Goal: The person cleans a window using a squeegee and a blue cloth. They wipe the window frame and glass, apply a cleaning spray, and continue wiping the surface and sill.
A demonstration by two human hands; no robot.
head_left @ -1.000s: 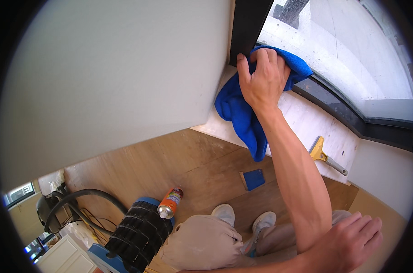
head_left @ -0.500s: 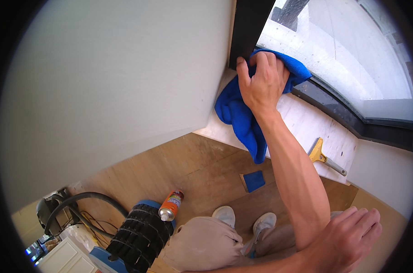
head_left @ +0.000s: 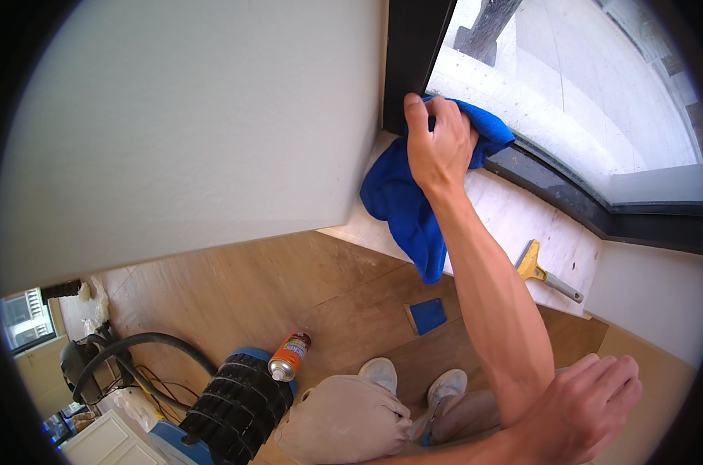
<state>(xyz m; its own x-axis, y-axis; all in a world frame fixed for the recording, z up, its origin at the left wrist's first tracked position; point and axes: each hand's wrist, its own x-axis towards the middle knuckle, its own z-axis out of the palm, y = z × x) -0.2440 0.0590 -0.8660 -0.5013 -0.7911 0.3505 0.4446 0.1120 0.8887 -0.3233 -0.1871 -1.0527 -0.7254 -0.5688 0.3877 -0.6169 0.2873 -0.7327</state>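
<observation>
My right hand [head_left: 438, 147] grips a blue cloth [head_left: 402, 190], pressing its upper part into the lower corner of a black window frame [head_left: 408, 58]. The thumb stands up along the frame while the fingers curl over the fabric. Loose folds hang down across the pale sill [head_left: 514, 201] and past its edge. My left arm crosses beneath the right forearm, and my left hand [head_left: 580, 407] is at the lower right near the right elbow. Its fingers are curled, and whatever they may hold is hidden. On the sill lies a scraper [head_left: 543, 271] with a yellow head and grey handle.
A white wall panel [head_left: 196, 116] rises close at the left. On the wooden floor are an orange spray can [head_left: 290, 356], a small blue pad [head_left: 427, 316], and a black ribbed container [head_left: 239, 403]. Farther left lies a black hose [head_left: 158, 338] among cables.
The view has shifted slightly. My right hand and the cloth have moved a little down and left, staying at the frame corner. The left hand keeps its curled shape.
</observation>
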